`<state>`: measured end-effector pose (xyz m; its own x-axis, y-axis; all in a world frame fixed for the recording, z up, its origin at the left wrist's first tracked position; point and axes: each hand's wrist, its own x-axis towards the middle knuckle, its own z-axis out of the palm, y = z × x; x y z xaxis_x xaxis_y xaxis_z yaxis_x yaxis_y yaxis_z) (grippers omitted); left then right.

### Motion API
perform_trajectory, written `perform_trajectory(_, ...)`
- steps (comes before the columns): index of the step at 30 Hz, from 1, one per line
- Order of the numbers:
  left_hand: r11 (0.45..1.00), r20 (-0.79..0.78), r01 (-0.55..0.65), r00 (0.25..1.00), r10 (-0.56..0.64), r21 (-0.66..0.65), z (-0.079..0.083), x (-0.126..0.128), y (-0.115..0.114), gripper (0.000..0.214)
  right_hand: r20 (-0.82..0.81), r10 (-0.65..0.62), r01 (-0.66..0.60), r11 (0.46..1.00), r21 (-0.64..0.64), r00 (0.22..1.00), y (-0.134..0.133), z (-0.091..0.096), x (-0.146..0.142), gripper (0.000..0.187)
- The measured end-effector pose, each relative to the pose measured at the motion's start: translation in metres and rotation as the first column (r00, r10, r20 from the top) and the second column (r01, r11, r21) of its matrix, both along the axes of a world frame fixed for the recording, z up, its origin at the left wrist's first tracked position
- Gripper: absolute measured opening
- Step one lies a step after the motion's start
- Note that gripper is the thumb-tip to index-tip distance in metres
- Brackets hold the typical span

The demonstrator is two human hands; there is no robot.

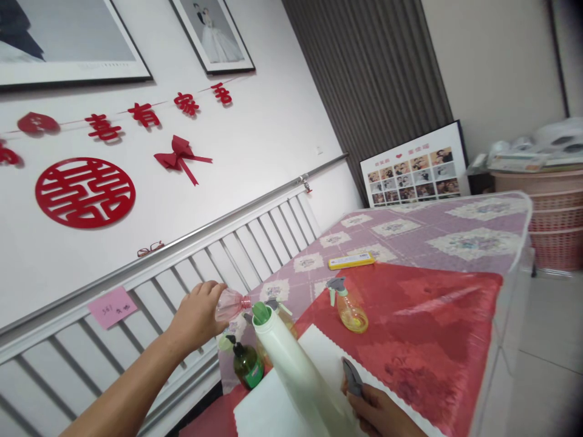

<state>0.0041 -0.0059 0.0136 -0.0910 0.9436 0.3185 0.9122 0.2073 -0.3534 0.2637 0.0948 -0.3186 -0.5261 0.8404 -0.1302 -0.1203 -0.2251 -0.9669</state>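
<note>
My left hand (200,311) is wrapped around a clear pink-tinted plastic bottle (230,304), tipped nearly on its side. Its neck points right, close to the green spout of a tall pale-green bottle (291,358); I cannot tell whether they touch. My right hand (376,403) grips a grey piece that looks like a spray head (352,377), beside the tall bottle. A dark green pump bottle (248,364) stands left of the tall bottle, which partly hides another spray bottle (286,321). Farther right is a clear spray bottle (351,312) holding a little yellow liquid.
White paper (264,406) lies on a red cloth (437,328), over a purple patterned tablecloth (473,261). A yellow-and-white box (350,261) sits farther back. White railings (218,264) run along the left wall. Pink baskets (555,224) stand beyond the table at right.
</note>
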Motion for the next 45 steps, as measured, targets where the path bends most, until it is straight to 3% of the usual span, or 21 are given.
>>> perform_trajectory(24,1.000,-0.059,-0.011,0.998,0.010,-0.012,0.001,0.003,0.003,0.066,-0.026,0.019,-0.019,1.000,0.001,0.999,0.002,-0.005,0.000,0.048)
perform_trajectory(38,1.000,-0.072,0.003,0.997,-0.003,-0.004,0.000,0.002,0.002,0.065,0.005,0.038,-0.038,0.999,-0.020,0.999,0.007,-0.011,-0.004,0.060)
perform_trajectory(45,1.000,-0.067,0.014,0.998,-0.013,0.005,-0.002,-0.001,0.003,0.063,-0.010,0.042,-0.042,0.999,0.002,0.999,0.005,-0.007,-0.001,0.052)
